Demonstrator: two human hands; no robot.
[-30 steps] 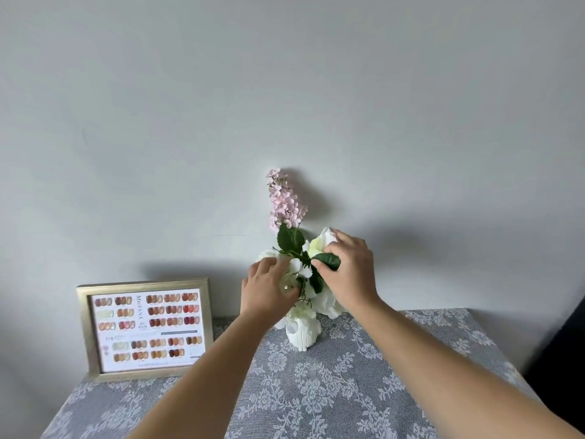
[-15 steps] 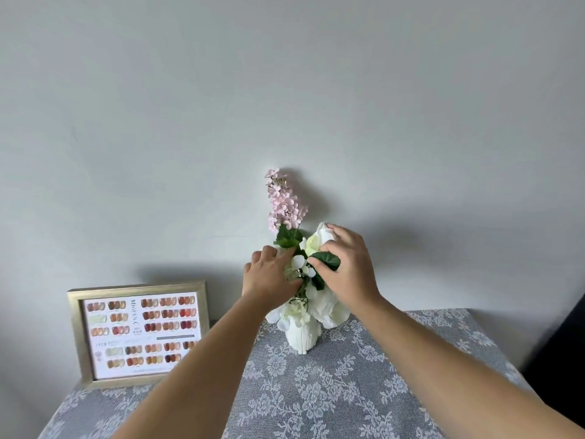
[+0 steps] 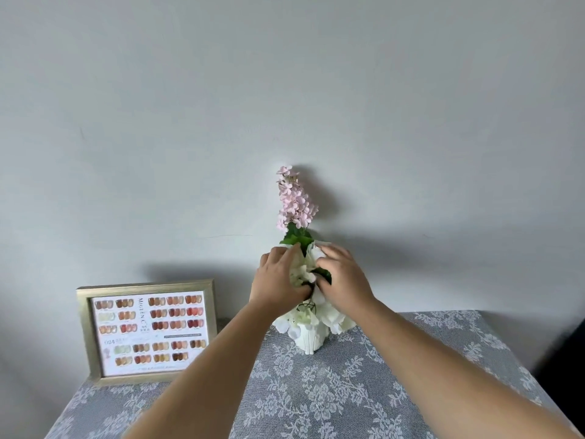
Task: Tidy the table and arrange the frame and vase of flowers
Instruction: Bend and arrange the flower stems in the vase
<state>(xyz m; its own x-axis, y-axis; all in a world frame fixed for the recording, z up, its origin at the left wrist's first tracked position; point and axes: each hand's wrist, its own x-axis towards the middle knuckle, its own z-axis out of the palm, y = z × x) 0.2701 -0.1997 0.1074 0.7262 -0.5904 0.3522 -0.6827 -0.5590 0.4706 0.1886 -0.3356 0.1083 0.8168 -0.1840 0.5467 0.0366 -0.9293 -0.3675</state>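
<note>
while both hands work in the bouquet, the vase (image 3: 309, 339) stands on the worktop (image 3: 348, 391) near the back wall, approx. in the middle, w/ the frame (image 3: 147, 332) upright at the left and well apart from it. left hand (image 3: 278, 280) has its fingers (image 3: 286, 253) curled together on the white flowers (image 3: 302, 270); right hand (image 3: 343, 277) is also closed on the white blooms and a green leaf (image 3: 324, 274) from the other side. the pink stem (image 3: 294, 201) rises above both hands, free.

risk, in my judgement: the vase looks small and narrow vs. the tall bouquet, so a push or pull on the flowers that goes sideways could tip it, esp. on a lace cloth that may slide. too strong a squeeze could also bend petals or pull a stem out of the vase. nothing holds the vase base now, so pressure should go downward, not sideways.
</note>
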